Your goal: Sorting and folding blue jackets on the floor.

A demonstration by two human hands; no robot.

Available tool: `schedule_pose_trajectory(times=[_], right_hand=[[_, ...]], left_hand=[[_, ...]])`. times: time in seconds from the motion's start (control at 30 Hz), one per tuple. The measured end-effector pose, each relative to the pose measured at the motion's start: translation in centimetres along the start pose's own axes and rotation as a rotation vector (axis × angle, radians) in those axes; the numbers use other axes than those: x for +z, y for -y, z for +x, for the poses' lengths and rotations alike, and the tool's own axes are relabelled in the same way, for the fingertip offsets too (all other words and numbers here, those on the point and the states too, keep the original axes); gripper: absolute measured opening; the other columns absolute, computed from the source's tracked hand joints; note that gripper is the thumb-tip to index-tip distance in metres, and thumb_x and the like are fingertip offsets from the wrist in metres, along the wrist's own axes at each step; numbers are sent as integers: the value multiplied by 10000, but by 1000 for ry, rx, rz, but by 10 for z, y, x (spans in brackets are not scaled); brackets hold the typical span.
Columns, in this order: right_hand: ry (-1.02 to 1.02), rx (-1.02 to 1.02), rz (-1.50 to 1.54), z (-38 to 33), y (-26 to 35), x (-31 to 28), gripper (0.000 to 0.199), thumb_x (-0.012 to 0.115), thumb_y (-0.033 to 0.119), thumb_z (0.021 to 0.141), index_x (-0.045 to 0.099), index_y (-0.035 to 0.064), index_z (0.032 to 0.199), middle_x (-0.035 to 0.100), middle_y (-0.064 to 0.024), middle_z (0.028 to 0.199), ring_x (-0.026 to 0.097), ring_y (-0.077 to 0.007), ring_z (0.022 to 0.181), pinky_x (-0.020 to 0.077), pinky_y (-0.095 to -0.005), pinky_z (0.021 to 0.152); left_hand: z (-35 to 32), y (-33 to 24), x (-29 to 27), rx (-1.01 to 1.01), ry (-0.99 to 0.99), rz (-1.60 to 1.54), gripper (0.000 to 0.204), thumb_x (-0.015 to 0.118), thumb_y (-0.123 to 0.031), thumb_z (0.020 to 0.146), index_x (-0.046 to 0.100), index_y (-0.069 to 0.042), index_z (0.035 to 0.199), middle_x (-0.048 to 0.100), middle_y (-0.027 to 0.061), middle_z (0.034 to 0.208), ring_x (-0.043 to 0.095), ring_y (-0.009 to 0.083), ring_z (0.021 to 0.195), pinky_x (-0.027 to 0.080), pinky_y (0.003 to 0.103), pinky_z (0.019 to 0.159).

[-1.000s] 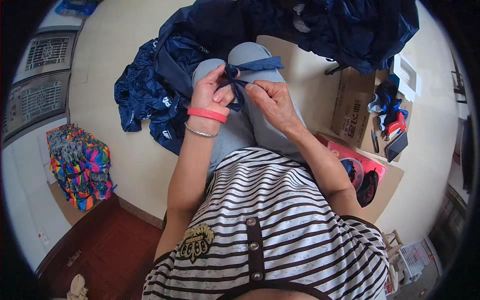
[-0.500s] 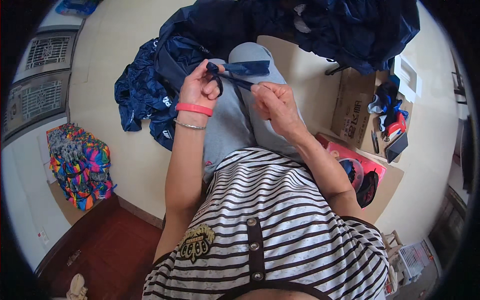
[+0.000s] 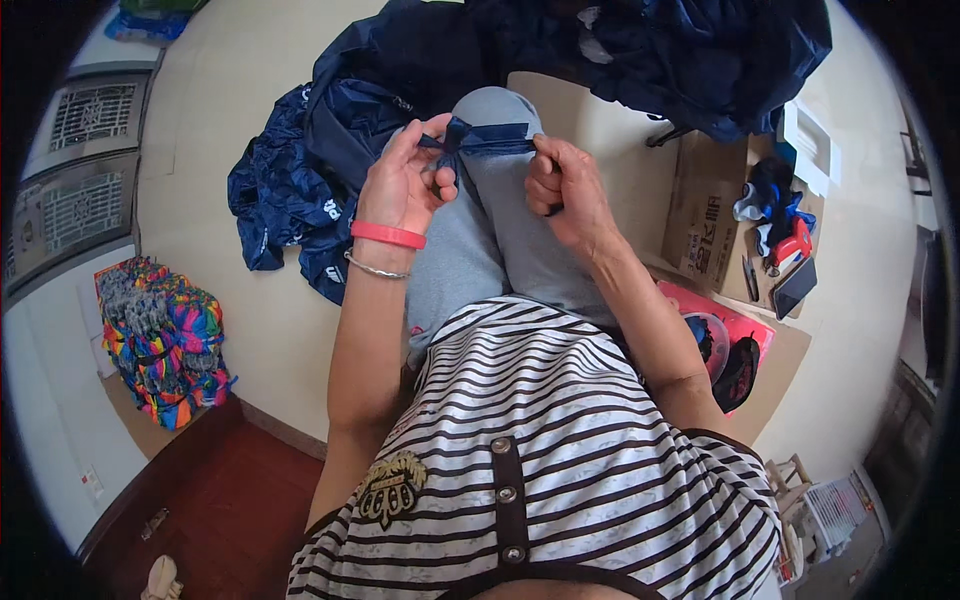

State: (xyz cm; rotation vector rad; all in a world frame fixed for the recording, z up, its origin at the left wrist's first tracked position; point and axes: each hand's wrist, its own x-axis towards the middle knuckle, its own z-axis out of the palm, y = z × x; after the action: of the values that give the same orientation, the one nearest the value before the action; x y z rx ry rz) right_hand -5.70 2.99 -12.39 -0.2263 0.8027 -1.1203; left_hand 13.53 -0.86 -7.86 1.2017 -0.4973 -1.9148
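1. Far left: dark-framed panel with ornate grillework [image 3: 75, 208], bent by the lens. Below and to its right, a thick bundle of rainbow-coloured fabric [image 3: 165, 345], grey along its top.
2. Lower left: dark red floor [image 3: 240, 500], with a pale object on it at the picture's edge, kind unclear.
3. Left of the knees: heap of shiny navy fabric [image 3: 285, 190], crumpled, white lettering in places.
4. Left hand [image 3: 405, 185], above the thigh: palm turned partly up, fingers closed on the knotted end of the navy ribbon; lower fingers curled in. Red wristband [image 3: 388, 235], with a silver bracelet [image 3: 377, 266] nearer the elbow.
5. Navy ribbon [image 3: 497, 138]: looped knot at the left hand, flat strip running nearly straight across to the right hand. Held over the legs in grey trousers [image 3: 450, 260]; striped top [image 3: 540, 420] nearer the camera.
6. Right hand [image 3: 572, 190]: thumb and forefinger pinching the strip's far end, other fingers curled. Dark bit below them, cannot tell what.
7. Upper right: larger mass of navy fabric [image 3: 690, 70].
8. Right: cardboard box [image 3: 710, 215] carrying blue-white-black cloth [image 3: 765, 200], a red tool [image 3: 795, 243], black pen [image 3: 750, 278] and dark phone [image 3: 795, 288]. Nearer the person, a black pouch [image 3: 738, 375] beside a clear tub [image 3: 712, 340].
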Motion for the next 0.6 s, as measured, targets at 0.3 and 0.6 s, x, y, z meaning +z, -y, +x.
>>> schedule_pose_trajectory(times=[0.3, 0.6], right_hand=[[22, 26, 111, 8, 2, -14, 329, 507, 268, 899, 392, 157, 612, 192, 90, 489, 161, -49, 408, 146, -234, 398], [38, 67, 183, 12, 1, -20, 335, 521, 263, 892, 391, 163, 600, 184, 95, 473, 158, -54, 400, 154, -233, 389]], left_hand=[[-9, -3, 21, 54, -42, 162, 413, 525, -342, 886, 578, -9, 1125, 575, 62, 941, 542, 144, 678, 464, 287, 533], [1, 5, 8, 109, -61, 148, 332, 559, -294, 867, 626, -7, 1018, 615, 75, 986, 529, 140, 847, 454, 294, 593]])
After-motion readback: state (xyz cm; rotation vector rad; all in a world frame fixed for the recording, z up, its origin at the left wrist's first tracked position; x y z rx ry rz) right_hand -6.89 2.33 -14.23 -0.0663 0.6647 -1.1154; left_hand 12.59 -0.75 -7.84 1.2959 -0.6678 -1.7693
